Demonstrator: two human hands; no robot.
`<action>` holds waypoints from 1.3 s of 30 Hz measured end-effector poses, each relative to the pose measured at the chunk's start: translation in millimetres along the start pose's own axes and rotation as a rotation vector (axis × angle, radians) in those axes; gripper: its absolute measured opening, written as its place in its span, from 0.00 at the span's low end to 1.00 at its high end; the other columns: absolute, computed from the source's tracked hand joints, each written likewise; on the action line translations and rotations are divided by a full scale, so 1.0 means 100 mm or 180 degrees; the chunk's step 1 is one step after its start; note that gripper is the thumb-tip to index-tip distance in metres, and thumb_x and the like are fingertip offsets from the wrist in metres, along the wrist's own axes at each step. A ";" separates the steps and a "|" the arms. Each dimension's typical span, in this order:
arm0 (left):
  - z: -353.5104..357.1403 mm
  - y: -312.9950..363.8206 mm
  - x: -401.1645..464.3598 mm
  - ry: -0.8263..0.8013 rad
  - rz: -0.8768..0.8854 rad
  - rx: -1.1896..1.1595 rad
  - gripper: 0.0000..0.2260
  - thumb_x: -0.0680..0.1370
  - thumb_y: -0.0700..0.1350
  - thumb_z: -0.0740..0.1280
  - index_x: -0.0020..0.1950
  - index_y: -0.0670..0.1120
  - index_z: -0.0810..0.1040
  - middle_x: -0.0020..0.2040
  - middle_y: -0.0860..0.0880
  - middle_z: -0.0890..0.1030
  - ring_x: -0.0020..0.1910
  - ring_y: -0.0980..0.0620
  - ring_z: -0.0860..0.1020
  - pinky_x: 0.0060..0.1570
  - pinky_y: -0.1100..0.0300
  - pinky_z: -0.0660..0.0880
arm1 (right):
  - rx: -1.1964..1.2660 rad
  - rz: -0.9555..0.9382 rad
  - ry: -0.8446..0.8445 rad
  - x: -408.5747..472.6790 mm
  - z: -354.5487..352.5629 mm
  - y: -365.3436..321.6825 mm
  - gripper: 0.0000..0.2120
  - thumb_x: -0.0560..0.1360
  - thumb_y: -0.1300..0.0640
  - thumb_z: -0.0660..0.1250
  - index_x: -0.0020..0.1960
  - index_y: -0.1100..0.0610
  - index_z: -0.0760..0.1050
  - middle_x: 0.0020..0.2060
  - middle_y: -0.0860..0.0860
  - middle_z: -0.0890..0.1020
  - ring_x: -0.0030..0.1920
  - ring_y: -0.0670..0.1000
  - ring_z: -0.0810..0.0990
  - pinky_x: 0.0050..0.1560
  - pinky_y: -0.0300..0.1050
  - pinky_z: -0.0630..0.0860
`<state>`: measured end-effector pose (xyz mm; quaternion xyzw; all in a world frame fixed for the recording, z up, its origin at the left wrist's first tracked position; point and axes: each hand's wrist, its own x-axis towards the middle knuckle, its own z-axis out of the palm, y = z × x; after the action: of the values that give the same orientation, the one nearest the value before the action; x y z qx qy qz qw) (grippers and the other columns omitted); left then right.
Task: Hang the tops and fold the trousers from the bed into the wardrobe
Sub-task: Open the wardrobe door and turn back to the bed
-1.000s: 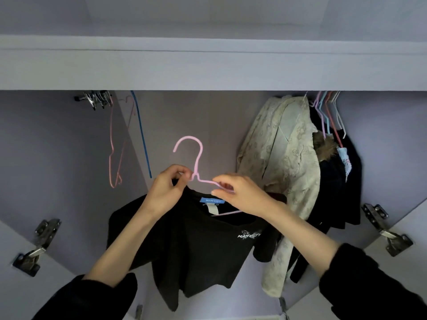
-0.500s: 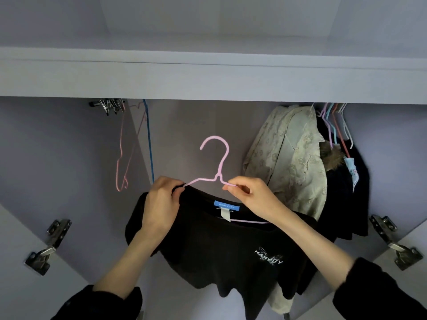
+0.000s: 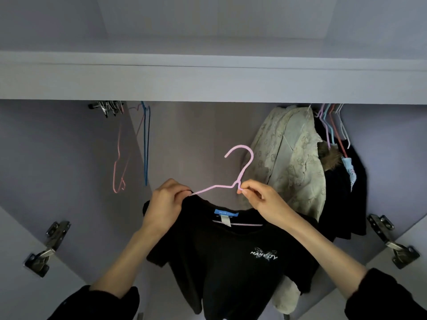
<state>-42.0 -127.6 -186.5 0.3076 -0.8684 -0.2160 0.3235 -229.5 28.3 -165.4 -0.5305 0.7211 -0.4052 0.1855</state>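
1. The pink wire hanger [image 3: 233,172] sits higher in the wardrobe than a second ago. Its hook now points up closer to the white shelf board [image 3: 208,84].
2. The black short-sleeved T-shirt [image 3: 221,255] has come up with the hanger and hangs more spread out. Its white chest print shows more clearly now.
3. The right hand [image 3: 261,202] moved from lying over the hanger's right arm. Now it pinches the wire just under the hook.
4. The left hand [image 3: 165,204] slid out to the left shoulder of the T-shirt, farther from the right hand than before.
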 end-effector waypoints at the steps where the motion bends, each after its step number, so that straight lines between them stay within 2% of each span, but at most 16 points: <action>1: 0.01 0.01 -0.01 0.0020 0.0056 -0.0024 0.05 0.76 0.36 0.67 0.47 0.41 0.83 0.43 0.47 0.78 0.40 0.53 0.76 0.43 0.77 0.68 | 0.0030 -0.0008 -0.0052 -0.02 0.00 -0.01 0.07 0.80 0.60 0.58 0.49 0.60 0.75 0.28 0.28 0.74 0.33 0.33 0.72 0.37 0.29 0.66; 4: 0.03 0.03 -0.02 -0.0129 0.0310 -0.0033 0.05 0.76 0.38 0.67 0.47 0.42 0.83 0.43 0.48 0.78 0.41 0.53 0.76 0.44 0.69 0.71 | 0.0102 -0.0024 -0.0078 -0.05 -0.02 -0.03 0.07 0.80 0.61 0.59 0.49 0.61 0.76 0.27 0.28 0.74 0.33 0.31 0.72 0.37 0.27 0.66; 6: 0.05 0.03 -0.05 -0.0298 0.0540 0.0139 0.05 0.76 0.40 0.67 0.48 0.43 0.83 0.44 0.48 0.78 0.42 0.54 0.76 0.42 0.62 0.73 | 0.0065 -0.0008 0.0039 -0.05 -0.01 -0.03 0.07 0.80 0.61 0.60 0.49 0.58 0.77 0.30 0.31 0.76 0.34 0.33 0.73 0.38 0.29 0.66; 9: 0.09 0.01 -0.14 -0.0318 0.0739 0.0614 0.01 0.74 0.41 0.71 0.44 0.45 0.82 0.41 0.48 0.78 0.35 0.53 0.77 0.29 0.61 0.73 | -0.0256 -0.0158 0.0352 -0.06 0.06 0.11 0.06 0.78 0.57 0.63 0.48 0.52 0.78 0.40 0.44 0.79 0.40 0.44 0.76 0.43 0.40 0.72; 11: 0.15 -0.03 -0.19 -0.0393 0.0741 0.0799 0.02 0.73 0.41 0.72 0.44 0.44 0.81 0.40 0.48 0.79 0.34 0.51 0.78 0.28 0.62 0.70 | -0.0504 -0.0205 0.0594 -0.10 0.12 0.21 0.06 0.78 0.56 0.63 0.50 0.52 0.79 0.41 0.47 0.77 0.39 0.49 0.76 0.43 0.47 0.73; 14: 0.24 -0.04 -0.19 -0.0450 0.0453 0.0659 0.03 0.77 0.41 0.67 0.48 0.42 0.79 0.43 0.47 0.80 0.36 0.50 0.77 0.32 0.60 0.69 | -0.0419 -0.0193 0.0838 -0.12 0.14 0.20 0.08 0.78 0.56 0.64 0.52 0.52 0.81 0.38 0.44 0.74 0.34 0.45 0.73 0.40 0.42 0.71; 18: 0.35 0.01 -0.11 -0.0127 -0.0039 0.0390 0.05 0.78 0.40 0.64 0.49 0.41 0.78 0.42 0.46 0.80 0.33 0.51 0.74 0.32 0.61 0.67 | -0.0322 -0.0034 0.0615 -0.12 0.08 0.19 0.11 0.76 0.60 0.67 0.57 0.56 0.80 0.37 0.44 0.73 0.35 0.42 0.73 0.40 0.29 0.68; 20: 0.39 0.04 -0.05 -0.0069 -0.0186 0.0304 0.04 0.78 0.40 0.64 0.48 0.42 0.78 0.41 0.47 0.80 0.33 0.52 0.72 0.30 0.63 0.64 | -0.0346 0.0211 0.0422 -0.13 -0.01 0.23 0.09 0.77 0.61 0.66 0.54 0.56 0.80 0.40 0.46 0.78 0.36 0.42 0.74 0.40 0.27 0.68; 22: 0.43 0.07 0.00 -0.0186 -0.0170 0.0259 0.04 0.78 0.40 0.64 0.48 0.42 0.78 0.41 0.47 0.79 0.35 0.52 0.74 0.31 0.66 0.66 | -0.0135 0.0397 0.0312 -0.14 -0.07 0.28 0.08 0.78 0.62 0.63 0.50 0.52 0.80 0.42 0.47 0.80 0.36 0.42 0.75 0.39 0.29 0.69; 24: 0.48 0.14 0.06 -0.0325 -0.0057 0.0279 0.05 0.79 0.39 0.63 0.51 0.42 0.79 0.46 0.45 0.80 0.39 0.50 0.77 0.37 0.62 0.73 | 0.0124 0.0497 0.0303 -0.16 -0.12 0.33 0.11 0.78 0.62 0.62 0.46 0.47 0.76 0.41 0.48 0.80 0.32 0.39 0.74 0.35 0.30 0.70; 26: 0.49 0.23 0.10 -0.0302 0.0204 0.0351 0.09 0.78 0.35 0.63 0.56 0.41 0.78 0.52 0.44 0.79 0.47 0.47 0.78 0.44 0.57 0.77 | 0.0345 0.0684 0.0329 -0.17 -0.18 0.37 0.11 0.79 0.62 0.59 0.46 0.47 0.74 0.38 0.48 0.76 0.29 0.41 0.73 0.29 0.31 0.69; 30: 0.37 0.55 0.20 0.0223 0.1392 0.0751 0.18 0.71 0.30 0.66 0.58 0.43 0.74 0.57 0.42 0.75 0.54 0.42 0.75 0.44 0.49 0.78 | 0.0908 0.1041 0.0663 -0.12 -0.40 0.48 0.09 0.80 0.64 0.57 0.52 0.54 0.75 0.35 0.50 0.72 0.26 0.45 0.70 0.22 0.35 0.66; 32: 0.26 0.78 0.26 0.0645 0.1885 0.0984 0.19 0.71 0.31 0.63 0.59 0.44 0.71 0.61 0.41 0.71 0.62 0.41 0.70 0.56 0.45 0.72 | 0.1277 0.1174 0.0955 -0.06 -0.49 0.54 0.10 0.80 0.64 0.58 0.55 0.56 0.76 0.34 0.50 0.71 0.26 0.46 0.67 0.21 0.35 0.63; 34: 0.14 0.98 0.35 0.0976 0.2245 0.1257 0.21 0.71 0.33 0.58 0.63 0.44 0.68 0.66 0.41 0.66 0.68 0.39 0.63 0.67 0.42 0.62 | 0.1691 0.1308 0.1280 0.02 -0.52 0.60 0.12 0.80 0.64 0.58 0.56 0.56 0.77 0.32 0.50 0.71 0.26 0.46 0.64 0.21 0.33 0.59; 36: 0.05 1.15 0.50 0.1263 0.2332 0.1646 0.27 0.71 0.34 0.58 0.70 0.46 0.63 0.71 0.41 0.60 0.73 0.38 0.55 0.70 0.37 0.52 | 0.1960 0.1327 0.1523 0.13 -0.58 0.64 0.12 0.80 0.64 0.59 0.58 0.54 0.78 0.32 0.49 0.72 0.27 0.45 0.62 0.21 0.32 0.58; 39: 0.00 1.28 0.75 0.1489 0.2128 0.2157 0.38 0.70 0.34 0.63 0.76 0.50 0.51 0.77 0.44 0.46 0.75 0.39 0.44 0.69 0.34 0.43 | 0.2216 0.1246 0.1774 0.35 -0.71 0.65 0.14 0.79 0.64 0.59 0.60 0.54 0.77 0.33 0.48 0.72 0.28 0.45 0.61 0.21 0.32 0.58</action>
<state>-137.8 -86.4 -80.4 0.1412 -0.8447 0.2660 0.4423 -331.6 31.0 -167.3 -0.1627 0.6512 -0.7065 0.2245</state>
